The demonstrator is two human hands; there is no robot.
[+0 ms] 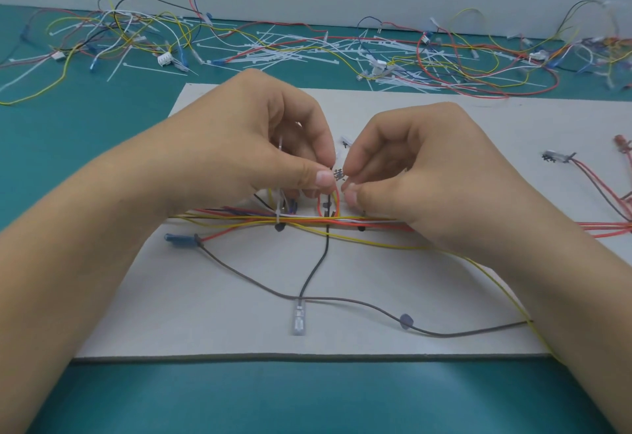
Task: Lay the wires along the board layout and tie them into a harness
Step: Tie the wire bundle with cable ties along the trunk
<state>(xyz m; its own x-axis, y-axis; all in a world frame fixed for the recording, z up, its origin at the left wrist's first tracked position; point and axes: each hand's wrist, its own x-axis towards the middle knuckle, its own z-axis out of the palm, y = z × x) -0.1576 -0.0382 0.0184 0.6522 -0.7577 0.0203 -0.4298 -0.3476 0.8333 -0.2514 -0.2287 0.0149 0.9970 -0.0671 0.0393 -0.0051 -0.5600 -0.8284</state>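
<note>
Both my hands are over the middle of the board, fingers curled, tips almost meeting. My left hand has thumb and forefinger closed on the top of a red loop that rises out of the bundle. My right hand pinches the same loop from the other side, its heel resting on the bundle. My fingertips hide the exact spot where the loop is gripped.

The bundle of red, yellow and white wires runs left to right across the board, just below my hands. A white tie is cinched round it under my left hand, and its tail stands up between my curled left fingers.

A black wire drops from the bundle towards me and ends in a clear terminal. A brown wire curves across the near half of the board from a blue terminal at the left. A yellow wire slants off under my right wrist.

More red wires lie at the board's right edge. Behind the board, on the teal worktop, lies a heap of loose ties, with tangled spare wires beside it.
</note>
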